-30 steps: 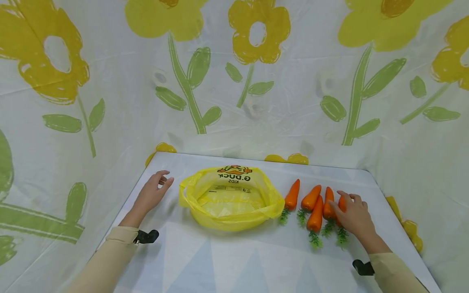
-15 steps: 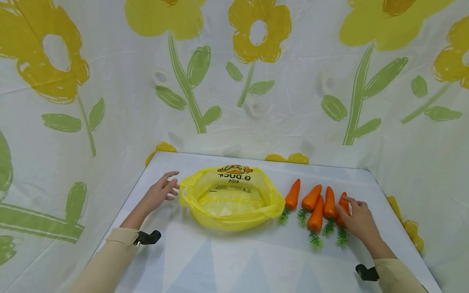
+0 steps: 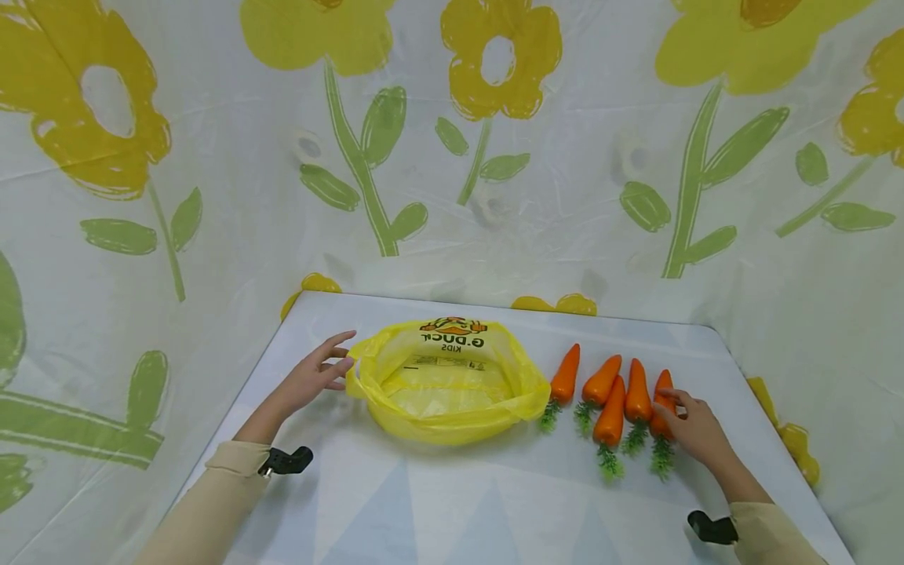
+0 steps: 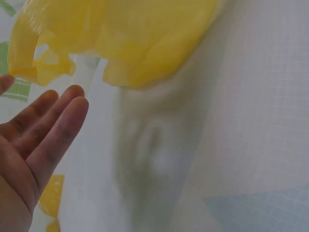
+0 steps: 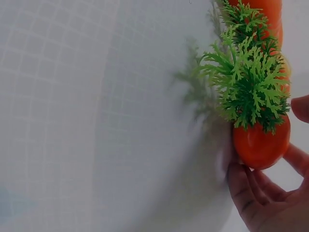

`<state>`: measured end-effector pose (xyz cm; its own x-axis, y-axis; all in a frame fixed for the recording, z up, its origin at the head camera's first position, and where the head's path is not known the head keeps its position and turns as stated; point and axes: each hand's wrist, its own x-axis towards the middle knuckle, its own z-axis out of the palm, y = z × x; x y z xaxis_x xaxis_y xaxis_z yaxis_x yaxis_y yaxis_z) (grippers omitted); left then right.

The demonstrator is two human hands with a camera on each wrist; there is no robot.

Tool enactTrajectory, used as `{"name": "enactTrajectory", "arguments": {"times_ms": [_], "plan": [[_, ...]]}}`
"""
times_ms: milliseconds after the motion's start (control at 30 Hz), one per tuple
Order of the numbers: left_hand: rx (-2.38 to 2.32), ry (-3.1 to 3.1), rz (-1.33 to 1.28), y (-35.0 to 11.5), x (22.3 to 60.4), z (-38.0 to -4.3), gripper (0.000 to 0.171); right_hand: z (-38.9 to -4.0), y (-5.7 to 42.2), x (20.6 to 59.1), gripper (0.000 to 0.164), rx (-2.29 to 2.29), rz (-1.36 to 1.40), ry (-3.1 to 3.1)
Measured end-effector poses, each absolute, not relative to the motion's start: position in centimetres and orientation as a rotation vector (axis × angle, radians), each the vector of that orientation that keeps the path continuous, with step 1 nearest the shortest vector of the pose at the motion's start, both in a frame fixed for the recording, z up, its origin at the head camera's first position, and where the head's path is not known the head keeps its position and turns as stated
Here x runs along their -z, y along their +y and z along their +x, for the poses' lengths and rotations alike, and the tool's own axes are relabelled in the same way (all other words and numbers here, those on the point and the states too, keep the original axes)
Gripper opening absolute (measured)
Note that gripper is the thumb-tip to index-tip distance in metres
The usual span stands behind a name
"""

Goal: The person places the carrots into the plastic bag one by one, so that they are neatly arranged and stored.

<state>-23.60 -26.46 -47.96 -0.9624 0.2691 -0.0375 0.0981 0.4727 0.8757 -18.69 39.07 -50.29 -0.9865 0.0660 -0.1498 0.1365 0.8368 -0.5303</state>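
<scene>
A yellow plastic bag (image 3: 445, 428) stands with its mouth spread wide in the middle of the table. My left hand (image 3: 318, 375) is beside the bag's left handle, its fingers extended; in the left wrist view the fingers (image 4: 58, 128) lie just below the handle loop. Right of the bag lie several orange carrots with green leafy tops. My right hand (image 3: 699, 428) is at the rightmost carrot (image 3: 662, 424), thumb and fingers on either side. In the right wrist view, fingertips (image 5: 240, 181) are against that carrot's side (image 5: 260, 145), while the thumb appears slightly apart.
The other carrots (image 3: 637, 392) lie close together between the bag and my right hand; the leftmost carrot (image 3: 565, 377) almost touches the bag. A flower-printed cloth (image 3: 551, 196) surrounds the white table (image 3: 395, 510) at the back and sides.
My left hand has moved right to the bag's handle. My right hand has slid slightly right and nearer on the rightmost carrot, uncovering its tip. The carrots and bag appear to stay put.
</scene>
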Motion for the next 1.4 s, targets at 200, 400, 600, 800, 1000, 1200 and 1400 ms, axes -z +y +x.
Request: {"name": "enactTrajectory", "arguments": {"times_ms": [200,400,600,800,1000,1200,1400], "plan": [[-1.447,2.554,0.304,-26.1,48.0,-23.4,0.075,-18.8,39.5,50.2,0.072,0.906,0.167,2.787],[-1.43,2.552,0.321,-25.8,47.6,-23.2,0.081,-18.7,39.5,50.0,0.074,0.914,0.175,2.757],[-1.355,2.582,0.323,-25.3,47.3,-23.1,0.087,-18.6,39.5,50.0,0.075,0.925,0.197,2.743],[-1.269,2.588,0.336,-24.7,47.2,-23.0,0.09,-18.6,39.6,50.1,0.075,0.934,0.181,2.747],[-1.25,2.619,0.37,-24.2,47.5,-23.0,0.089,-18.5,39.6,50.2,0.075,0.942,0.182,2.749],[-1.211,2.762,0.457,-24.1,47.6,-23.1,0.088,-18.5,39.6,50.2,0.077,0.962,0.196,2.738],[-1.212,2.767,0.53,-24.0,47.5,-23.2,0.076,-18.5,39.5,50.3,0.077,0.968,0.209,2.733]]}}
